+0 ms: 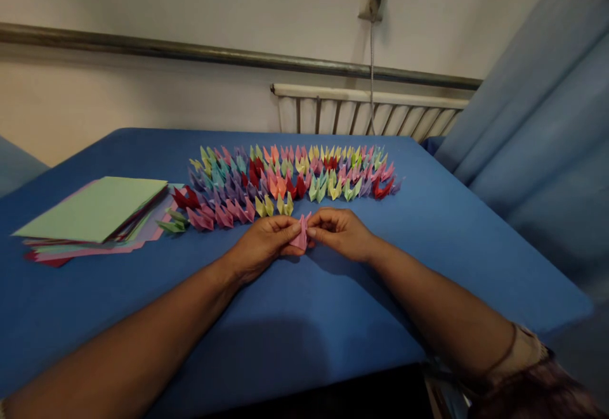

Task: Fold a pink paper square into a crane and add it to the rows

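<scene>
1. Far left there's a flat stack of coloured square paper sheets [95, 216] lying on the blue cloth-covered table [428, 235], pale green sheet on top, with pinks and a dark red edge peeking out underneath.
2. Just right of that stack begins a big spread of small folded paper pieces in many colours [290, 178], lined up in rows across the far half of the table. Red, pink, purple, yellow and green ones are all mixed in, and the nearest row ends just beyond the hands.
3. The left hand [264, 244] rests on the table near the middle, its grip pinched onto the left side of a small pink folded paper piece [301, 232].
4. That pink piece sits between both hands, just above the table surface and just in front of the nearest row of folded pieces.
5. The right hand [340, 232] has its grip closed on the right side of the same pink piece, fingertips almost meeting the left hand's.
6. Behind it all there's a white radiator [371, 115] on the wall, and a blue curtain [537, 121] hangs on the far right.
</scene>
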Action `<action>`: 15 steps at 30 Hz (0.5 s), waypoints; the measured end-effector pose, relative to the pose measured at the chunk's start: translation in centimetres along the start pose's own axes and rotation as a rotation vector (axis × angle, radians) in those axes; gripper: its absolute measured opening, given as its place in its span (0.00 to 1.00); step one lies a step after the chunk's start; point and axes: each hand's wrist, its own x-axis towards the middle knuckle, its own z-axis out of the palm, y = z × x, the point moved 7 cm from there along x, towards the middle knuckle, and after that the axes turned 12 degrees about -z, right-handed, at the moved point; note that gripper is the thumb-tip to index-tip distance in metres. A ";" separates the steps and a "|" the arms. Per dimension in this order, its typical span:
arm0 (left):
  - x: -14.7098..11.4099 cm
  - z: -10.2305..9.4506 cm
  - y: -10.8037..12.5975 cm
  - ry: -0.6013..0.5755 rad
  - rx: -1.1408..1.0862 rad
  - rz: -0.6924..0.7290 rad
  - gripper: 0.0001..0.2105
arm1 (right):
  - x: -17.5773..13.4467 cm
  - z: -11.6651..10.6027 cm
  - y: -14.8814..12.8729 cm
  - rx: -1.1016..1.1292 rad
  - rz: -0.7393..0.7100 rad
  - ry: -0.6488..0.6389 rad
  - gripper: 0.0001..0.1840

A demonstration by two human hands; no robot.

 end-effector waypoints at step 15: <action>0.1 0.1 -0.2 0.056 -0.128 -0.003 0.13 | -0.5 -0.7 2.4 -0.085 0.111 0.199 0.05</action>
